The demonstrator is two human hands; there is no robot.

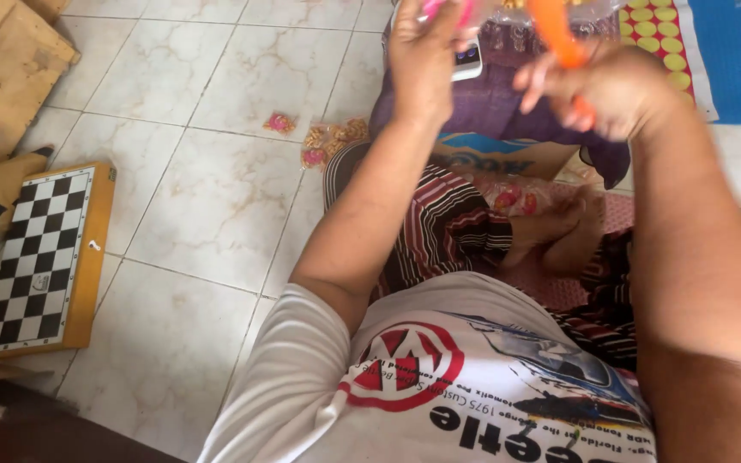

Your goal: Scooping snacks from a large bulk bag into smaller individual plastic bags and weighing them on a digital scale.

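Item: I see my left hand [422, 60] at 12 o'clock, fingers pinching a clear packet [482, 10] steady, while right hand [611, 90], at 1 o'clock, fingers closed around an orange tool [555, 34], works it.

Chessboard [40, 257] – one; floor snack packets [280, 123] – about three.

Blurred orange plastic piece [559, 39], tilted, upper end at the frame's top edge.
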